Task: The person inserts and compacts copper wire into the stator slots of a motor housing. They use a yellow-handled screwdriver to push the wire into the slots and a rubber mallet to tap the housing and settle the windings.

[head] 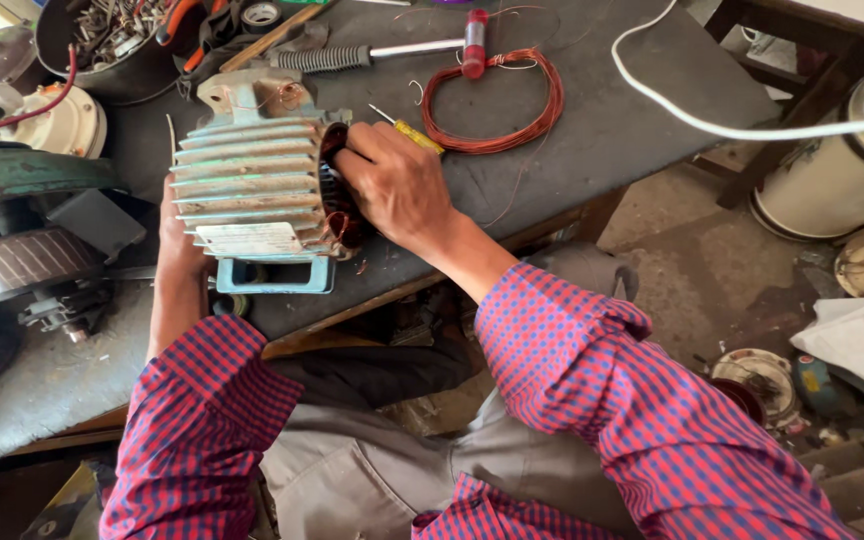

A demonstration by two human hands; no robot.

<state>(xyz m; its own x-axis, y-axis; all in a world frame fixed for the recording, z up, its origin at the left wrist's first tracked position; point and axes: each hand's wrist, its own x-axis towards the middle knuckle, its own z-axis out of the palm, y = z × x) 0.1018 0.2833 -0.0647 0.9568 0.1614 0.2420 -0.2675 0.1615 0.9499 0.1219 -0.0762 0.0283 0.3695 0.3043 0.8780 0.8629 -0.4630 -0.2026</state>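
A pale green finned motor housing point(252, 185) lies on its side on the dark workbench point(592, 130), its open end with copper windings facing right. My left hand point(174, 240) holds the housing from its left side, mostly hidden behind it. My right hand point(397, 185) reaches into the open end and grips a yellow-handled screwdriver point(417, 135), whose thin shaft points up and left. A coil of copper wire point(497, 100) lies just beyond my right hand.
A red-handled tool with a ribbed black grip point(382, 52) lies at the back. A bowl of metal scraps point(102, 40) and motor parts point(27, 260) crowd the left. A white cable point(692, 120) crosses the bench's right; a cream cylinder point(842, 170) stands on the floor.
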